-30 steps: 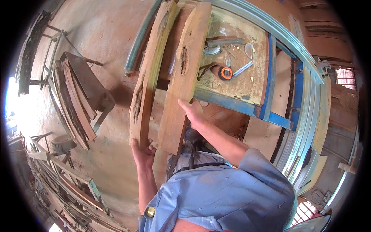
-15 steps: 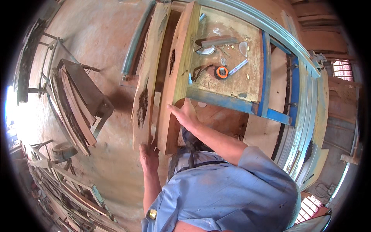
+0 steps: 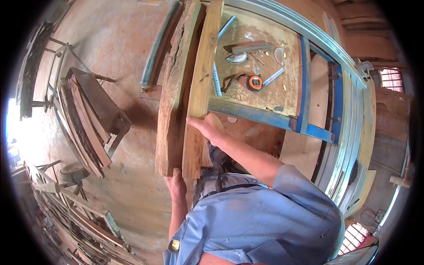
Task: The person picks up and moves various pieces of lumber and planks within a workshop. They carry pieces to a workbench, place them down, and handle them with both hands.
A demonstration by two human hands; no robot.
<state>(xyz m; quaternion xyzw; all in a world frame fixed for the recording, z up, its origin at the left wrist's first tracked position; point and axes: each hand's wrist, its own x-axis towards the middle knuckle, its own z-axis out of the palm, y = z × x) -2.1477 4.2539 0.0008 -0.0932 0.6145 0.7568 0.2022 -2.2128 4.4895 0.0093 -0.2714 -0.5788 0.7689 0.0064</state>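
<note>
Two long wooden planks lie side by side in front of me, pointing away. The left plank (image 3: 170,132) has a rough, bark-like edge. Around its near end my left hand (image 3: 177,185) is closed, thumb on top and the other fingers mostly hidden below. The right plank (image 3: 199,84) shows a smoother, yellowish face with a small dark knot. My right hand (image 3: 210,129) grips its right side near the front end, thumb lying across the top. A dark gap separates the two planks over much of their length.
Right of the planks, a worn board (image 3: 265,39) in a blue metal frame (image 3: 251,115) carries an orange-and-black tape measure (image 3: 255,83), a white half-disc and scraps. Metal rails (image 3: 349,132) run along the right. A stand with boards (image 3: 88,119) and a wood pile (image 3: 79,216) are left.
Both planks have rolled over, so different faces show. The left plank's near end has shifted right and toward me, my left hand with it. More blue-white strip shows beside the right plank.
</note>
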